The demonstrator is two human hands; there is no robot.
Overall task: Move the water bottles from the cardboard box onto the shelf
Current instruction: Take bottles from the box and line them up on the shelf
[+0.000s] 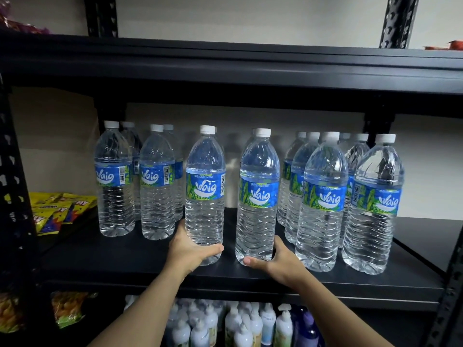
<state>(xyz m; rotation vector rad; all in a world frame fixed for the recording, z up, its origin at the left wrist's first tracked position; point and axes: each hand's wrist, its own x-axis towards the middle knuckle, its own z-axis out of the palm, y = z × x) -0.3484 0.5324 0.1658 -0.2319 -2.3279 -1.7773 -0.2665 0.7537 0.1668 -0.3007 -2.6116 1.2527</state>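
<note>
A: What is taking up most of the view?

B: A black metal shelf is filling nearly all of it, its deck running from nine o'clock to three o'clock. An upper deck is crossing overhead at twelve o'clock.

A: And standing on it?

B: Water bottles with blue labels and white caps are standing upright in two clusters. The left cluster is sitting around ten o'clock, the right cluster around three o'clock, with a bare gap between them at the centre.

A: What are the hands doing?

B: Each one is gripping a bottle low, near its base, in that gap. The left hand is wrapping around the bottom of the left bottle, thumb curling across the front, at about six o'clock from the bottle's label. The right hand is cupping the right bottle the same way, thumb pressing across the front of its base. Both bottles are standing upright, side by side but apart; whether their bases are touching the deck, I cannot tell.

A: Anything smaller?

B: Yellow snack packets are lying at nine o'clock on the same deck. Below, at six o'clock, pump bottles are crowding the lower level, and orange snack bags are sitting at seven o'clock.
</note>
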